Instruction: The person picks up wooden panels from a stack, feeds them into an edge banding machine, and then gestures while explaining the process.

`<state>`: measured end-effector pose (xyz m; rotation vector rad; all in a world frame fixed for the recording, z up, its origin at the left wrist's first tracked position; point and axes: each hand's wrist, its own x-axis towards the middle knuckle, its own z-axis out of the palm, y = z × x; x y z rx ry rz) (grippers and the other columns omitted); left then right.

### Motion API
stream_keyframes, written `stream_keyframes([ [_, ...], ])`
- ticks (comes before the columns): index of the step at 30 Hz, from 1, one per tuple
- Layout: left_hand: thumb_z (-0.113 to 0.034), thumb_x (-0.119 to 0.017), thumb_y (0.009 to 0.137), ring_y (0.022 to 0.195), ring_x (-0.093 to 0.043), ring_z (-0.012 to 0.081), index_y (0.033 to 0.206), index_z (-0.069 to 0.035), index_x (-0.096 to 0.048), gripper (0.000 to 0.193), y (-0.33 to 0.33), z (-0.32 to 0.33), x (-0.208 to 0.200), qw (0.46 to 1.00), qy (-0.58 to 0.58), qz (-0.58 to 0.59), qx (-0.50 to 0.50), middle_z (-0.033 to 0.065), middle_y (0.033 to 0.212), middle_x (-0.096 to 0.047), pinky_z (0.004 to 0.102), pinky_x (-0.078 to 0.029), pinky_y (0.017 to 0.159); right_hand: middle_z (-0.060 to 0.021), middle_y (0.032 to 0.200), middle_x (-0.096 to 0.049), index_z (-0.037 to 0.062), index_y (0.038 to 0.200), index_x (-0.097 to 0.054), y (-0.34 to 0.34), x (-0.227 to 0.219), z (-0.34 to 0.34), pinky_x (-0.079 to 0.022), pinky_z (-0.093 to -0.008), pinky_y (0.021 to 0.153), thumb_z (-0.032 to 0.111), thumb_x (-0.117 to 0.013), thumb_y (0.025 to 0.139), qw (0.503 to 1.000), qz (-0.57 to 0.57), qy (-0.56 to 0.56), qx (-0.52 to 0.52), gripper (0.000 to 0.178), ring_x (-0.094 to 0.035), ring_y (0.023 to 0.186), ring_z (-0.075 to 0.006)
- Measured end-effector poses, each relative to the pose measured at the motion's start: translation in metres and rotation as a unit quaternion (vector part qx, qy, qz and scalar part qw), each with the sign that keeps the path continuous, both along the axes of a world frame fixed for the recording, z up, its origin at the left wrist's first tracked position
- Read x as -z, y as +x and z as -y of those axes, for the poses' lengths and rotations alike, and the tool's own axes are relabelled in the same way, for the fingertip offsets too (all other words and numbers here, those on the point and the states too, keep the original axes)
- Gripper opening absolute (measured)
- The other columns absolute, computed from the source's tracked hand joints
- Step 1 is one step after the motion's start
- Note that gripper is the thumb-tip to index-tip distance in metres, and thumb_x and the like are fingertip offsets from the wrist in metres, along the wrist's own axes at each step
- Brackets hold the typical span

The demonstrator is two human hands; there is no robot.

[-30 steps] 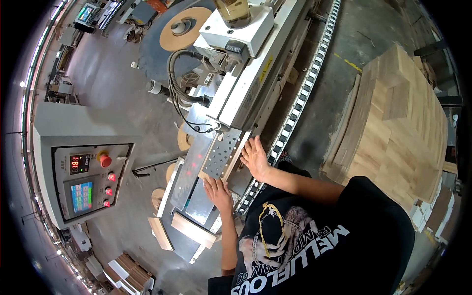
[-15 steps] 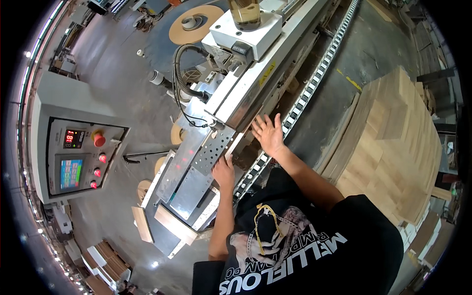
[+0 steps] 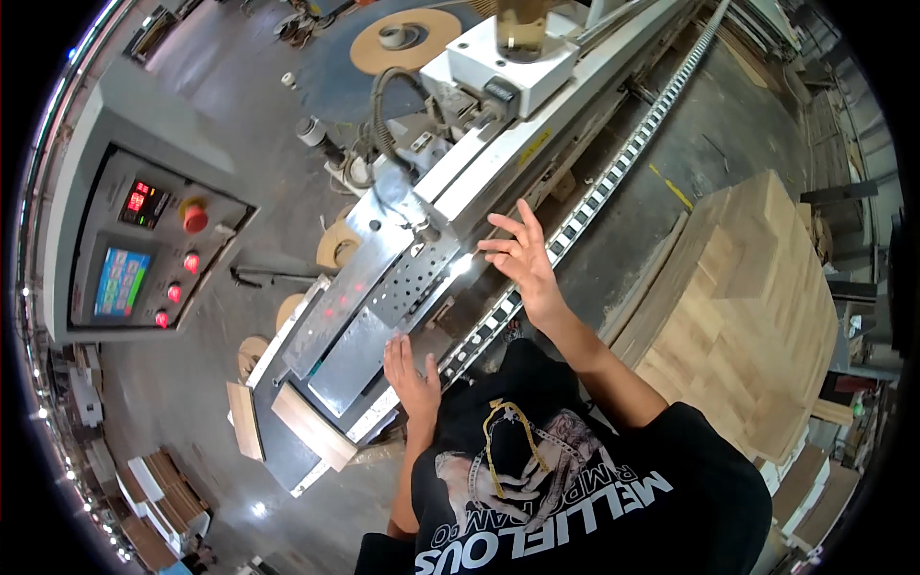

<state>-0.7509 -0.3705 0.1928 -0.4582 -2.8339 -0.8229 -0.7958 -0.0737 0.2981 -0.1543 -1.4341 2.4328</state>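
My left hand (image 3: 412,379) is open, its fingers stretched along the near edge of the machine's metal bed, beside a smooth metal plate (image 3: 347,362). Nothing shows in its grasp. Farther along, my right hand (image 3: 523,257) is raised with fingers spread and slightly bent, also holding nothing. It hovers between the perforated metal plate (image 3: 414,285) and the roller track (image 3: 573,226). Beyond the perforated plate stands the machine's white head (image 3: 537,81), with a dark corrugated hose (image 3: 379,120) curving down from it.
A control panel (image 3: 144,240) with a lit screen and red knobs stands at left. Two short wood boards (image 3: 311,425) rest at the machine's near end. At right is a large stack of wood panels (image 3: 738,316). A coil of brown edging (image 3: 407,43) lies at the back.
My left hand has drawn back toward the machine's near end. The right hand has turned, its fingers now pointing more to the left. The whole view has shifted a little.
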Motion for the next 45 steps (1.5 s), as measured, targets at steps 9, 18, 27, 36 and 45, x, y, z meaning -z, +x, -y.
stream_keyframes([
  [9, -0.015, -0.073, 0.098, 0.153, -0.043, 0.0442, 0.154, 0.000, -0.053, 0.061, 0.034, 0.076, -0.010, 0.989, 0.051, -0.010, -0.139, 0.0220, 0.162, -0.052, 0.0557, -0.030, 0.126, -0.0179, 0.148, -0.056, 0.0036, 0.173, 0.000, -0.006, -0.134, 0.129, -0.047, -0.0370, 0.112, 0.002, -0.073, 0.094, 0.934, -0.019, 0.251, -0.254, 0.107, -0.068, 0.118, -0.0214],
  [18, -0.021, -0.069, 0.106, 0.145, -0.048, 0.0414, 0.156, 0.005, -0.049, 0.060, 0.044, 0.206, 0.000, 0.931, 0.111, -0.029, -0.347, 0.0255, 0.157, -0.053, 0.0486, -0.033, 0.125, -0.0043, 0.065, -0.056, -0.0062, 0.167, -0.023, 0.059, -0.278, 0.270, -0.044, -0.0324, 0.043, 0.024, -0.070, 0.104, 0.740, -0.126, 0.107, -0.651, 0.084, -0.053, 0.051, -0.0181],
  [27, -0.029, -0.073, 0.103, 0.143, -0.049, 0.0455, 0.154, 0.008, -0.048, 0.068, 0.045, 0.304, 0.057, 0.908, 0.042, -0.049, -0.415, 0.0296, 0.154, -0.054, 0.0499, -0.035, 0.123, -0.0040, 0.076, -0.063, 0.0059, 0.175, 0.000, 0.091, -0.261, 0.298, -0.046, -0.0292, 0.048, 0.007, -0.075, 0.097, 0.789, -0.089, 0.052, -0.605, 0.108, -0.056, 0.056, -0.0150],
  [36, -0.089, -0.078, 0.068, 0.148, -0.045, 0.0473, 0.159, 0.010, -0.036, 0.142, 0.039, 0.375, 0.128, 0.820, -0.164, 0.177, -0.519, 0.0348, 0.157, -0.047, 0.0528, -0.040, 0.122, -0.0096, 0.110, -0.069, 0.0017, 0.170, -0.016, 0.066, -0.186, 0.238, -0.054, -0.0326, 0.091, 0.012, -0.071, 0.101, 0.878, 0.164, -0.016, -0.449, 0.089, -0.069, 0.093, -0.0196],
  [45, -0.067, -0.092, 0.067, 0.130, -0.059, 0.0481, 0.160, -0.001, -0.046, 0.123, 0.018, 0.380, 0.100, 0.836, -0.171, 0.154, -0.498, 0.0314, 0.143, -0.059, 0.0538, -0.047, 0.111, -0.0060, 0.114, -0.069, -0.0010, 0.156, -0.042, 0.068, -0.070, 0.203, -0.056, -0.0323, 0.090, 0.018, -0.066, 0.106, 0.909, 0.299, -0.138, -0.254, 0.059, -0.069, 0.091, -0.0137],
])
